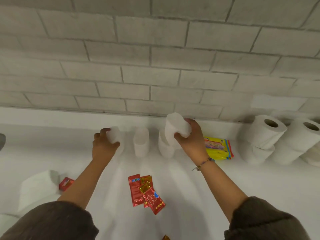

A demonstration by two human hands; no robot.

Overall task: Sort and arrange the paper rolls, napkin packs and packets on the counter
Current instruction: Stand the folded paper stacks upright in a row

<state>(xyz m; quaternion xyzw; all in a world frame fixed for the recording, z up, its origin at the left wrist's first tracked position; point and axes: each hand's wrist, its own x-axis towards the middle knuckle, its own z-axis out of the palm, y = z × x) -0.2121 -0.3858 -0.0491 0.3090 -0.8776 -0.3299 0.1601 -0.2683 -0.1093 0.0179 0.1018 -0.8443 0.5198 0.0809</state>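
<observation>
My left hand [103, 146] grips a white paper roll [115, 136] that stands on the white counter [190, 187] near the wall. My right hand [191, 141] holds another white paper roll [175, 129], tilted, just above a standing roll [165, 149]. Between them a third roll [141, 142] stands upright. A yellow napkin pack [219, 148] lies right of my right hand. Red packets [145, 193] lie overlapped at the counter's middle front. Another red packet [65, 183] lies at the left beside a white pack [37, 189].
Several paper rolls [266, 134] are stacked at the right against the grey brick wall [155, 58]. A small gold-red packet [165, 237] peeks in at the bottom edge. A grey object [2, 141] shows at the left edge.
</observation>
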